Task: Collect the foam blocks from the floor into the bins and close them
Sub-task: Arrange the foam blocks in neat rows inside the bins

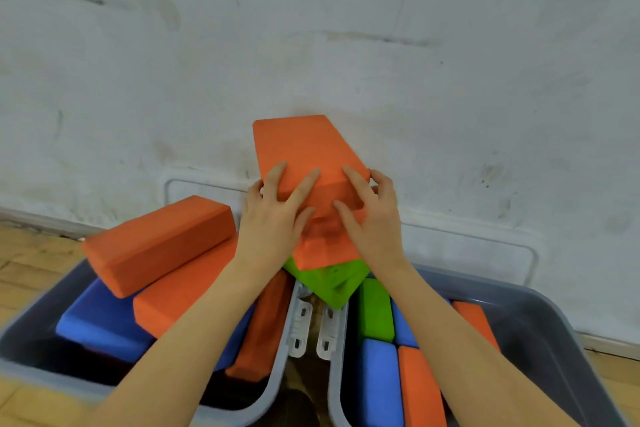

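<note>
We reach both arms forward, our left hand (277, 215) and right hand (370, 218) clasping an orange foam block (304, 149) from either side, fingers spread over its top. It sits raised above a green block (332, 282), between the left bin (20, 333) and right bin (554, 322), both holding blocks.

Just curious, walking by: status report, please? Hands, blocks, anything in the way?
Left hand and right hand both gripping orange block. Held above the two grey bins. Blocks piled over left bin's rim; lids off.
</note>
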Demonstrator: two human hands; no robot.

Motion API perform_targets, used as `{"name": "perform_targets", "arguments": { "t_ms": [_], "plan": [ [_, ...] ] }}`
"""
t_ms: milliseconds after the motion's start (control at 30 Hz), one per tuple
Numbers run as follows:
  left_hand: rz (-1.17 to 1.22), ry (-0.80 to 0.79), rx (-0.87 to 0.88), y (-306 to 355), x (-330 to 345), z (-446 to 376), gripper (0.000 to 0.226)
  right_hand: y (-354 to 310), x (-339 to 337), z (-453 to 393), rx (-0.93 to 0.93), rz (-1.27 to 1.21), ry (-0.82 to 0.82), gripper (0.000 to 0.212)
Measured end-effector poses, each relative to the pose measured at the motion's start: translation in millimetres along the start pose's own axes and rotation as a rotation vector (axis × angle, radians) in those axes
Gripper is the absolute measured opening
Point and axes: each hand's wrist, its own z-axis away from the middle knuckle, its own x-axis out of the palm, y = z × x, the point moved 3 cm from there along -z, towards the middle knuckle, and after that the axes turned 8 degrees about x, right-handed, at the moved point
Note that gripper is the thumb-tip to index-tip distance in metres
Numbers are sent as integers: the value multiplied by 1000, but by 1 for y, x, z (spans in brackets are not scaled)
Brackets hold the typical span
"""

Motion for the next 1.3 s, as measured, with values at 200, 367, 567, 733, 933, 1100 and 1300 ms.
{"name": "perform_targets", "arguments": {
  "t_ms": [200,367,567,733,933,1100,1300],
  "plan": [
    [-146,17,-11,-23,-28,10,79,-25,10,-1,-49,-52,-47,59],
    [-204,34,-149,-41,-33,39,69,9,18,21,18,295,-357,81],
    [-214,13,-130,-41,-18,51,65,32,35,44,-105,629,-560,95],
    [-193,60,-116,-36,-24,53,61,27,45,44,-158,732,-453,100],
    [-138,147,-109,-31,-43,44,60,15,33,39,-172,667,-328,80],
    [-61,210,-127,-20,-59,22,61,-4,-19,26,-32,400,-63,78],
    [68,192,-111,33,-45,-7,61,-13,-91,17,-139,542,187,61]
  ]
}}
